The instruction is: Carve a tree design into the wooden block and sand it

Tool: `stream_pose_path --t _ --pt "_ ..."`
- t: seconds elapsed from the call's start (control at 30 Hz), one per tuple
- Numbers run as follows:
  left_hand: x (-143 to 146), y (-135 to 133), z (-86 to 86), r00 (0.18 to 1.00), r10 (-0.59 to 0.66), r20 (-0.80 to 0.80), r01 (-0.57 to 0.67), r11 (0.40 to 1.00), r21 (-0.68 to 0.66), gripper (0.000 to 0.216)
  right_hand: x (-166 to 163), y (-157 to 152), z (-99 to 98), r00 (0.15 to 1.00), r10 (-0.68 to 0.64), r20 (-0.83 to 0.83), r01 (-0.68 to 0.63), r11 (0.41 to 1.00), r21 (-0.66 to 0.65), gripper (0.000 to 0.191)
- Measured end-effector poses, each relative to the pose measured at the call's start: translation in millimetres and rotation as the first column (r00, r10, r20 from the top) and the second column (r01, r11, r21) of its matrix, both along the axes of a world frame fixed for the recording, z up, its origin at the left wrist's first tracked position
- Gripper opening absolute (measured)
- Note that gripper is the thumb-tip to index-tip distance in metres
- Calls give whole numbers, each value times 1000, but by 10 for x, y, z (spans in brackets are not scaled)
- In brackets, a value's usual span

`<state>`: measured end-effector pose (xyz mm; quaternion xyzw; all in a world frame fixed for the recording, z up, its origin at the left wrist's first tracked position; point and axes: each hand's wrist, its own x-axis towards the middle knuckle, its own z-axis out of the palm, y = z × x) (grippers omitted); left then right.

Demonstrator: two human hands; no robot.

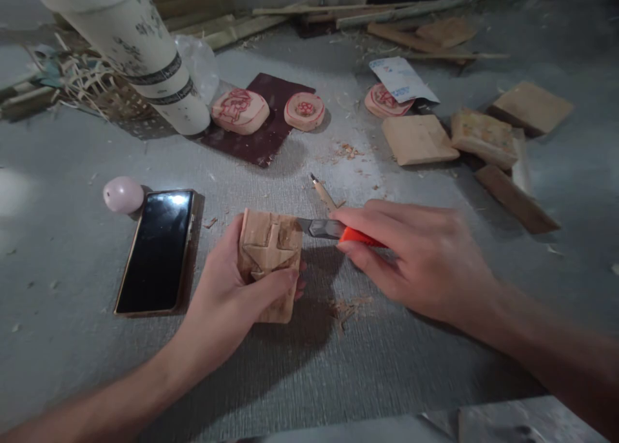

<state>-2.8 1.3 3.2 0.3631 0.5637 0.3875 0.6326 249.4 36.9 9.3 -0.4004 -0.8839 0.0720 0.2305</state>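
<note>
My left hand is wrapped around a small wooden block, its thumb lying across the face. Grooves on that face outline a shape like an arrow or star. In my right hand is a carving knife with an orange handle and a short grey blade. The blade's tip meets the block's upper right edge. Just beyond the knife, a pencil-like tool with a dark tip and wooden shaft lies on the table, partly hidden by my right hand. Wood shavings are scattered below the knife.
A phone and a pinkish egg-shaped object lie at left. Behind stands a tall patterned cup. Red-marked wooden pieces rest near a dark red sheet. Several wood blocks sit at right; bamboo strips line the back.
</note>
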Motion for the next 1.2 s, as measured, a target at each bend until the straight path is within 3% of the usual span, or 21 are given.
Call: stream_pose_path --t 0.57,0.7,0.8,0.97,1.03,1.2 --pt "-47 16 -31 1000 -10 29 10 1000 3 47 21 83 -58 999 -7 -41 6 1000 -23 28" --pt "-57 20 -12 999 -29 29 29 1000 13 45 35 70 -57 992 92 -81 -98 993 -72 27" --pt "-48 26 5 999 -46 -27 48 996 71 45 26 39 -76 971 226 -77 -235 964 -128 44" --pt "-16 13 13 988 -95 -119 104 992 74 47 -28 -9 -130 955 297 -27 -296 931 -213 75" --pt "-13 8 9 990 -92 -106 100 992 71 46 -43 -10 -133 944 325 -57 -329 918 -222 73" --pt "-29 15 3 987 -99 -127 109 991 73 46 -43 -2 -93 925 364 -107 -379 902 -208 47"
